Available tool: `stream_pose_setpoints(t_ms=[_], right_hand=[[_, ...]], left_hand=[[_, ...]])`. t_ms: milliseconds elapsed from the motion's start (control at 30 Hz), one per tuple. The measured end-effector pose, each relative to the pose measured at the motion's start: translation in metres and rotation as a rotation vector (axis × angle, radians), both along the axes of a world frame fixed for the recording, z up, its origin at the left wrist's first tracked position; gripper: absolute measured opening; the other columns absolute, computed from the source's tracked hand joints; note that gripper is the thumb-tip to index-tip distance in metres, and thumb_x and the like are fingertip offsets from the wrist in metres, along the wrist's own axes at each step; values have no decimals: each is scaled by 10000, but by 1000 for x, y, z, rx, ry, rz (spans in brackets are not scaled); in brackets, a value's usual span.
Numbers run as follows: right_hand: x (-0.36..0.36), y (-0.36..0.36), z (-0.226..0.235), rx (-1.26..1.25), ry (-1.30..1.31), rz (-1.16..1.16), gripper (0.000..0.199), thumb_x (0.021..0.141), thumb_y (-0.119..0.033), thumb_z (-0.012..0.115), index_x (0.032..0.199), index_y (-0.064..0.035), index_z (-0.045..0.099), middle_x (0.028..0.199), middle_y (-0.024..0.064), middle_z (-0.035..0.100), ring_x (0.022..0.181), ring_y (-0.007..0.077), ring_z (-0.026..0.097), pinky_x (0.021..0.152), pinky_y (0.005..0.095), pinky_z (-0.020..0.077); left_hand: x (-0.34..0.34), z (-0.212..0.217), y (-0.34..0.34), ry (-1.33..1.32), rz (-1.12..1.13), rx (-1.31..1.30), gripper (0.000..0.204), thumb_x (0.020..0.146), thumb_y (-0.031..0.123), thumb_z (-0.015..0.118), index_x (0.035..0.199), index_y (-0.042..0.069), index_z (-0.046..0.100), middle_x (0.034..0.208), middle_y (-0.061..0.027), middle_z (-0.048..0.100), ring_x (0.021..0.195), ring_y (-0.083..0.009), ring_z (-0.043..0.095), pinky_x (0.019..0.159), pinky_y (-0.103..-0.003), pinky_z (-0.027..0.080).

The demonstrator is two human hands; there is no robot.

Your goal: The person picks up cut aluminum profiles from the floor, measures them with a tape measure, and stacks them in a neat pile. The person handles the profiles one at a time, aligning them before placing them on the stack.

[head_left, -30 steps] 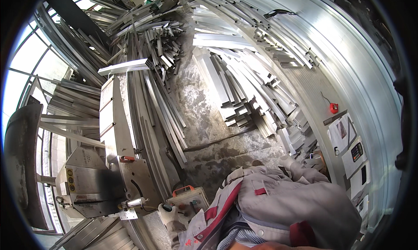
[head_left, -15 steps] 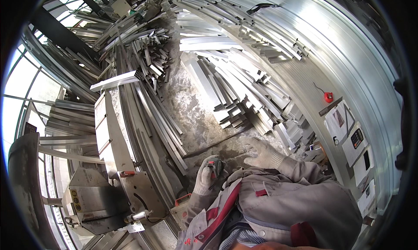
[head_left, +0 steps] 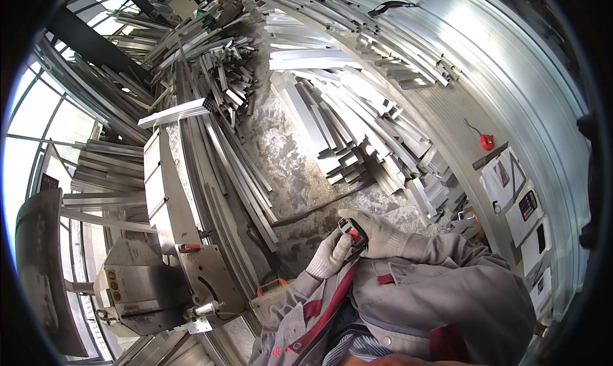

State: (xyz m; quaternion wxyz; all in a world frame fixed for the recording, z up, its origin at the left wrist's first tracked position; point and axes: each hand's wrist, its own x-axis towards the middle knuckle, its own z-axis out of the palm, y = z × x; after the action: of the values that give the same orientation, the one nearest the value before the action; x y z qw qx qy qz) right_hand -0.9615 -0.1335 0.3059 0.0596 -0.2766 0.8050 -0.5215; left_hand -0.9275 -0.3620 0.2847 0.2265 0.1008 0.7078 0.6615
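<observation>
My left hand (head_left: 328,257), in a pale work glove, is closed around a dark grey and red tape measure (head_left: 354,232) in front of my chest. The thumb lies along its side. My right hand (head_left: 382,233), gloved alike, meets it from the right, its fingers bent over the far side of the tape measure. The glove partly hides where those fingertips end. Both hands are above the worn, dusty floor (head_left: 281,136).
Stacks of aluminium profiles (head_left: 306,114) lie ahead and right. A saw-like machine (head_left: 143,283) stands at left, with a bundle of square tubes (head_left: 175,114) across its bench. On the right bench are a red tape measure (head_left: 487,141), a calculator (head_left: 527,203), a phone (head_left: 543,233) and papers.
My left hand has moved right and up with the tape measure. My right hand, spread and apart before, has come in to the left and bent its fingers over it.
</observation>
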Motion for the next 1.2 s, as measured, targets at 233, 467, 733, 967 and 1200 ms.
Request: stream_pose_setpoints(t_ms=[233,467,733,967,1200], right_hand=[[-3,-2,-15,11,-74,55,918,727,-209,949,1545,-100,546,1351,182,707,1228,383,727,1075,477,600],[0,-14,-18,-3,-161,51,872,737,-278,970,1498,-81,593,1323,183,726,1217,365,733,1059,452,604],[8,-26,-31,136,-209,54,1045,774,-310,964,1642,-45,446,1464,257,665,1356,411,674,1159,470,560],[20,-36,-35,77,-232,63,1170,782,-312,983,1707,-1,338,1697,301,447,1572,423,482,1296,458,426],[26,-59,-39,98,-247,114,1097,817,-258,954,1711,-16,368,1641,282,532,1484,399,585,1248,443,483]], left_hand=[[2,17,-2,63,70,-422,594,1135,555,579,1224,-15,718,967,-224,781,919,-349,796,844,-440,612],[13,24,-12,260,281,-364,857,942,443,901,1574,14,512,1440,-210,688,1222,-315,740,1021,-419,602],[16,9,-15,36,183,-137,865,981,298,888,1663,35,425,1480,-189,661,1343,-226,670,1104,-397,582],[17,-8,-32,150,75,-145,1023,928,218,908,1726,51,291,1653,-179,504,1518,-262,544,1203,-434,534],[27,-23,-58,208,226,-148,1088,877,138,909,1732,41,245,1608,-250,552,1457,-347,614,1189,-432,531]])
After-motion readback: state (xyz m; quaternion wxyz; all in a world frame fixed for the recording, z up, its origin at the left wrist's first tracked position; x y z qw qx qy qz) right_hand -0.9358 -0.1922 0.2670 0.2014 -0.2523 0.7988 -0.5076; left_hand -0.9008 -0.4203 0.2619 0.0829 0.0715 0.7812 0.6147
